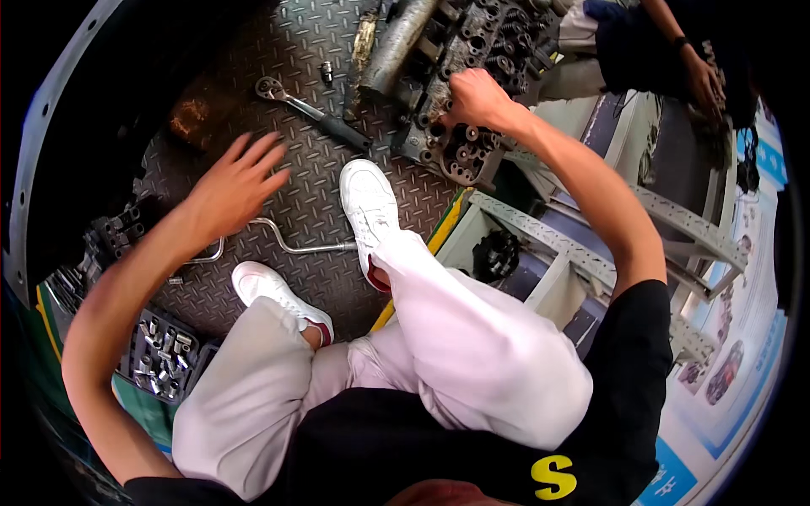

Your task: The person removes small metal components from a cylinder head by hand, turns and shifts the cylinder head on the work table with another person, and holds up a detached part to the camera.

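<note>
My left hand (pixel 234 187) hovers over the tread-plate floor with its fingers spread, holding nothing. Nearest to it are a ratchet wrench (pixel 312 115) with a dark handle and a bent metal crank handle (pixel 283 240), both lying on the plate. My right hand (pixel 477 99) is closed at the left side of a greasy engine cylinder head (pixel 434 139). Whatever its fingers grip there, if anything, is hidden. Valve springs and round bores show on the head around that hand. A small socket (pixel 326 72) lies beyond the ratchet.
A tray of sockets (pixel 164 358) sits at lower left. A thick metal cylinder (pixel 398 42) lies beside the cylinder head. Grey metal frames (pixel 582 257) stand to the right, with a dark round part (pixel 495 255) inside. Another person's hand (pixel 704 84) is at upper right.
</note>
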### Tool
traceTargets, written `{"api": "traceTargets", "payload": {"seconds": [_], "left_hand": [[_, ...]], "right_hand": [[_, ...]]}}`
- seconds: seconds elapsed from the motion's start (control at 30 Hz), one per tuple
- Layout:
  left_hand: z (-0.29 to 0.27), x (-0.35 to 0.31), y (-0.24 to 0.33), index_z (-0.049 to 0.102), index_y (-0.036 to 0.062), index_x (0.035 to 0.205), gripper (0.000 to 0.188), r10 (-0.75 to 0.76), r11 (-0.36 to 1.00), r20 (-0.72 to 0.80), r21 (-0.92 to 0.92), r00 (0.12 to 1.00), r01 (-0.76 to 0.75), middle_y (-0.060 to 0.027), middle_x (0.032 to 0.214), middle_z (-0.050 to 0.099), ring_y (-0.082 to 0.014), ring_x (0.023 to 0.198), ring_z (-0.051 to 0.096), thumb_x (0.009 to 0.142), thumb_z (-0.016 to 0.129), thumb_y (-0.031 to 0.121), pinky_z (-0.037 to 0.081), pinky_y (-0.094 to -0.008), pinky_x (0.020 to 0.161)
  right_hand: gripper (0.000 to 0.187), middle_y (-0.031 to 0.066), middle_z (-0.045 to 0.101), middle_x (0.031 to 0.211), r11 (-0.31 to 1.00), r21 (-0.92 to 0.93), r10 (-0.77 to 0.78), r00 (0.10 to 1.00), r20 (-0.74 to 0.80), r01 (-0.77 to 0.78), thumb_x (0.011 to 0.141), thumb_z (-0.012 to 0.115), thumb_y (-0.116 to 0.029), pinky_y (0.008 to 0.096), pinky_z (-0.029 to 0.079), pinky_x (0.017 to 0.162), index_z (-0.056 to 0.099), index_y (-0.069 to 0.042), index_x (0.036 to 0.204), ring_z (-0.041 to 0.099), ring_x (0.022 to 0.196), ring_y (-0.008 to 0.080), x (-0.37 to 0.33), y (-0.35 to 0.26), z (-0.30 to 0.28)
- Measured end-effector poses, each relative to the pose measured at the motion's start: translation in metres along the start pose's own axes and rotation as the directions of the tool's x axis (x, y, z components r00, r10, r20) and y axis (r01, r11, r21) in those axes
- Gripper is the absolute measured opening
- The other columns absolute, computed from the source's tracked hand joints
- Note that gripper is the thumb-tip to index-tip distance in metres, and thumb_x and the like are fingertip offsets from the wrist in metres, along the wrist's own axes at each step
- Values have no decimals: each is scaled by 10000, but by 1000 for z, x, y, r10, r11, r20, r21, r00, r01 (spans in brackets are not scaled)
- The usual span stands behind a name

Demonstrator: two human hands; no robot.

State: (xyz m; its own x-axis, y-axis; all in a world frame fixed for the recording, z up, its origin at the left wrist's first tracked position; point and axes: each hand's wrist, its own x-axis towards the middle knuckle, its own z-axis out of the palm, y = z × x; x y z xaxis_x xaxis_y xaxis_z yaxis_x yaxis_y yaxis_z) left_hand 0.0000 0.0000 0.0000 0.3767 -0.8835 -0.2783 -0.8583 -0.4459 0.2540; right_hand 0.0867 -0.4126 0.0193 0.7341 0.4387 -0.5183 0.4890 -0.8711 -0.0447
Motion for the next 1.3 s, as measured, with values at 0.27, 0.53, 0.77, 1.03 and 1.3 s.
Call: {"api": "traceTargets", "payload": {"seconds": [0.27,0.53,0.77,1.03,1.3], "left_hand": [[-87,234,18,582,63,1097,314,217,976,-425,107,879,-189,-101,1074,611,-296,1100,560,805,643,161,453,-450,927],[-56,286,-3,597,71,1062,295,89,993,-599,114,796,-26,-78,1111,600,-267,1140,533,798,655,190,429,-411,942],[-33,270,-20,595,54,1082,332,101,991,-481,122,871,-48,-120,1246,544,-305,1275,445,782,671,174,338,-469,1058],[-55,272,-27,641,87,1013,260,185,969,-499,235,847,-73,-87,1192,566,-263,1275,451,762,661,150,275,-546,1066],[-77,325,-38,636,98,1102,279,-205,979,-655,-119,727,168,-72,1248,561,-289,1259,453,831,607,154,303,-502,1043]], "right_hand": [[446,169,699,915,995,-61,81,995,65,-77,616,820,-373,432,546,744,719,-36,889,678,853,325,-12,-1,12],[509,204,688,934,983,98,164,983,-79,-156,640,850,-376,450,532,808,665,21,901,647,948,394,-29,1,16],[577,225,686,923,987,112,123,987,-101,-111,641,848,-394,430,549,827,649,76,911,648,963,398,-32,7,28],[574,216,663,858,998,57,13,992,-122,-6,625,821,-416,459,527,798,618,65,864,624,922,384,-32,16,22],[524,234,660,990,867,498,14,998,-60,18,735,745,-341,446,516,855,597,65,1030,632,998,370,-52,53,19]]}}
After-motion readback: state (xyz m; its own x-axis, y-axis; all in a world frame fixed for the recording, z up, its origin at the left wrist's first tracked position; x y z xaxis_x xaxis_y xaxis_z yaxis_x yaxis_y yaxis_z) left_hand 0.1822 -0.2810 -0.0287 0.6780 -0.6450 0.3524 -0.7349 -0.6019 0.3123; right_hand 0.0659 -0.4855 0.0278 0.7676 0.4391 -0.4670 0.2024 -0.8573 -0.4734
